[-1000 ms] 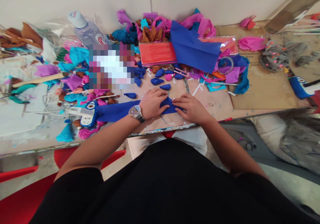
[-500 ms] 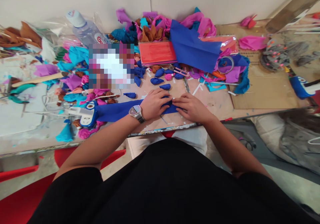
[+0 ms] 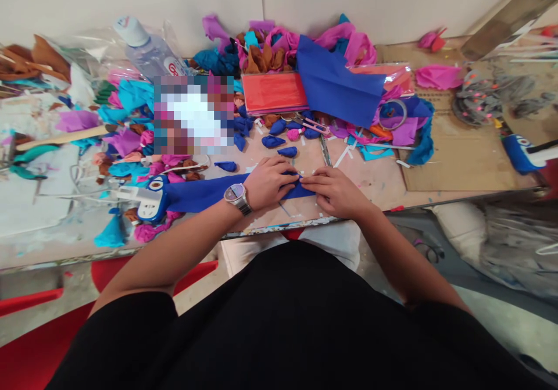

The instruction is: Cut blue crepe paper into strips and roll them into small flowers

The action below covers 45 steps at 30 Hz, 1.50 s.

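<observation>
A long strip of blue crepe-like sheet (image 3: 200, 192) lies along the front of the table. My left hand (image 3: 271, 185), a watch on its wrist, rests over the strip with curled fingers gripping near its right end. Facing it, my right hand (image 3: 336, 191) has its fingers together, thumb and fingertips pinching the strip's right end. The two hands' fingertips almost meet. What lies beneath them is hidden. Just behind the hands are small twisted blue bundles (image 3: 287, 152), and another blue bundle (image 3: 225, 165) sits to the left.
A blue power socket (image 3: 152, 205) touches the strip's left end. Behind are pink-handled scissors (image 3: 316, 125), a red packet (image 3: 274, 92), a large blue sheet (image 3: 340, 82), a tape roll (image 3: 393, 114) and a bottle (image 3: 150, 53). Cardboard (image 3: 462, 157) covers the right side; coloured scraps crowd the left.
My right fingers have shifted slightly and straightened at the strip's end. A small white bit seen at the fingertips before is no longer visible. My left hand has barely moved.
</observation>
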{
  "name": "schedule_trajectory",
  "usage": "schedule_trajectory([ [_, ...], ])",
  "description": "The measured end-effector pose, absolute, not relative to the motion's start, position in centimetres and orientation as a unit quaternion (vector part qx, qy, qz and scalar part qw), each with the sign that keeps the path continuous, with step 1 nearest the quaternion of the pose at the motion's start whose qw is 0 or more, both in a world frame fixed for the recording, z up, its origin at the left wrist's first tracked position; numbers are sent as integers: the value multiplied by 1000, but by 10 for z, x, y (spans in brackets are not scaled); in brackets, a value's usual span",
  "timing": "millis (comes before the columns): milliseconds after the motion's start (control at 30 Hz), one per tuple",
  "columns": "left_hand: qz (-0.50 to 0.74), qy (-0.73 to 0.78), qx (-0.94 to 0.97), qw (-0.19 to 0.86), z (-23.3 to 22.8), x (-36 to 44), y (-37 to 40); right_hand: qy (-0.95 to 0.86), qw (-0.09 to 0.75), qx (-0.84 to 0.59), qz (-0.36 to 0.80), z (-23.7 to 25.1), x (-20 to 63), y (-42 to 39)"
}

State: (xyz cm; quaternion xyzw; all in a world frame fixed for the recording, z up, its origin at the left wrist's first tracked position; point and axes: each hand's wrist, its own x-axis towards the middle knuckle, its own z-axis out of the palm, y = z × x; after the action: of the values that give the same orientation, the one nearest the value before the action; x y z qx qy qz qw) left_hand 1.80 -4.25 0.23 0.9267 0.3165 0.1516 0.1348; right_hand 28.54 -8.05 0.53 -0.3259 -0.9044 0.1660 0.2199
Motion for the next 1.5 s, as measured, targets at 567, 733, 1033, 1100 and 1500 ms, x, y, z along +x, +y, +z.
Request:
schedule_trajectory([
  [567, 149, 338, 921, 123, 3, 16, -42, -905, 262, -315, 117, 1, 291, -80],
  [733, 147, 341, 919, 135, 3, 16, -42, -891, 269, -347, 117, 3, 277, -80],
  [1033, 144, 339, 921, 128, 5, 14, -41, -900, 191, -376, 112, -7, 282, -89],
  [1100, 143, 340, 920, 129, 5, 14, -41, -900, 190, -379, 102, -7, 285, -91],
  [1500, 159, 361, 912, 114, 5, 11, -34, -886, 246, -385, 75, -11, 288, -101],
])
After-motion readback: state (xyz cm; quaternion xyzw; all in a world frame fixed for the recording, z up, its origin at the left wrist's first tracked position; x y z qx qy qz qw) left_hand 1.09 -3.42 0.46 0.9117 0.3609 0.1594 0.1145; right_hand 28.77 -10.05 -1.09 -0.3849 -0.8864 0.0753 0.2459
